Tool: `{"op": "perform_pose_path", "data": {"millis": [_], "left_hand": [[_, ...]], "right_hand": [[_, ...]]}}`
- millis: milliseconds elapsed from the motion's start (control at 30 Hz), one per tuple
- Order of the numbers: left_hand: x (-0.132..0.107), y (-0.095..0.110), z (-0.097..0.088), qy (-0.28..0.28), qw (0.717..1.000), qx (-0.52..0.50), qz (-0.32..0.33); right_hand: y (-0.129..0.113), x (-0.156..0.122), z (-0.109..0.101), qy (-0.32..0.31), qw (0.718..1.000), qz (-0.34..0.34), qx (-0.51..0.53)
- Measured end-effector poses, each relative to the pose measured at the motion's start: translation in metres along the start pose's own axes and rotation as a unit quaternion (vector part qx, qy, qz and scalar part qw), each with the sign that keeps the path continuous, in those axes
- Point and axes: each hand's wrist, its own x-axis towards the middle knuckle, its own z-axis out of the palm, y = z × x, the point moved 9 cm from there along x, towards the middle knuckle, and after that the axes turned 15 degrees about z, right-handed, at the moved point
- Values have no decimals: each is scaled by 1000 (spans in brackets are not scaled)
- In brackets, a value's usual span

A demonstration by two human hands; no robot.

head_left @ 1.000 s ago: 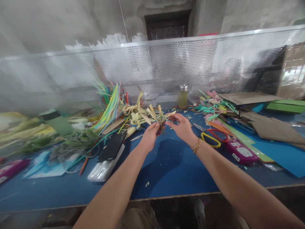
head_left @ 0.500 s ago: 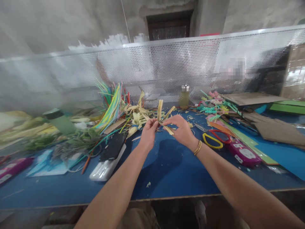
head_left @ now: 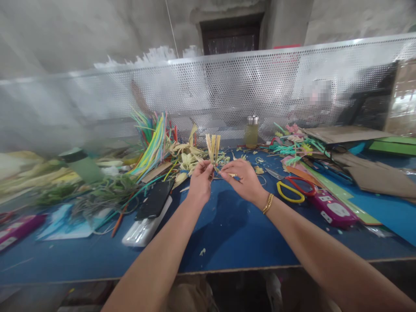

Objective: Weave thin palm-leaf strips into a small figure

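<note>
Pale yellow strips, which look like dried husk, stand upright above my fingers. My left hand is closed on their lower end, thumb against fingers. Close by on the right, my right hand pinches the base of the same strips between thumb and fingertips; a gold bracelet circles that wrist. Just where the strips meet is partly hidden by the fingers. Behind my left hand lies a heap of pale husk pieces.
Scissors with red and yellow handles and a purple device lie to the right. On the left are a black phone, green tangled threads and coloured stems. A bottle stands near the perforated metal screen.
The strip that angled out to the right now stands upright beside the others. My right hand has shifted slightly, and my left hand keeps its hold.
</note>
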Motion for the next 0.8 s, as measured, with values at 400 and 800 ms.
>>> {"op": "perform_pose_path", "data": {"millis": [400,800], "left_hand": [[7,12,-10,26,998,32,38],[-1,20,15,-112,966,213,93]], "right_hand": [[74,0,28,-46,934,288,206],[55,1,32,-96,975,199,-6]]}}
